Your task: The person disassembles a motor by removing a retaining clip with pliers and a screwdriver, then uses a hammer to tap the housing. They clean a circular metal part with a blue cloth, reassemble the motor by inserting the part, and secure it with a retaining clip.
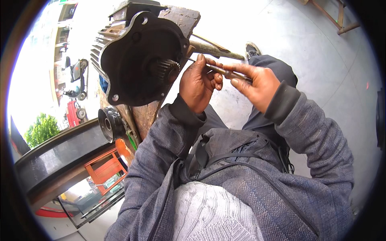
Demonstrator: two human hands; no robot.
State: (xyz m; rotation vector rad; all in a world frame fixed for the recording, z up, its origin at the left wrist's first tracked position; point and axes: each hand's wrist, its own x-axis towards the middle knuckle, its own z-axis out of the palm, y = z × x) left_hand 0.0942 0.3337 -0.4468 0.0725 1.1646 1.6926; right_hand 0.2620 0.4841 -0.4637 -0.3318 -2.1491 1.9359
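A: Hands?
B: Both on one thin metal tool point(222, 71). Right hand point(259, 85) has the thicker end clamped between thumb and fingers. Left hand point(196, 86) pinches it nearer the thin end, other fingers curled.
A: Where's the tool?
B: In front of the person, over the gap right of the motor point(140, 86). Thin end points at the motor's edge. Can't tell if it touches.
A: Motor state?
B: Sits on a worn wooden bench point(148, 114), open dark face toward the person. Toothed shaft point(171, 69) sticks out of it. Fins on the left side, box on top.
A: Nearby?
B: Round dark metal part point(109, 124) below the motor, at the bench's left. Scooter point(76, 78) farther left, outside. Shoe point(252, 50) on the pale floor point(321, 64), beyond the hands.
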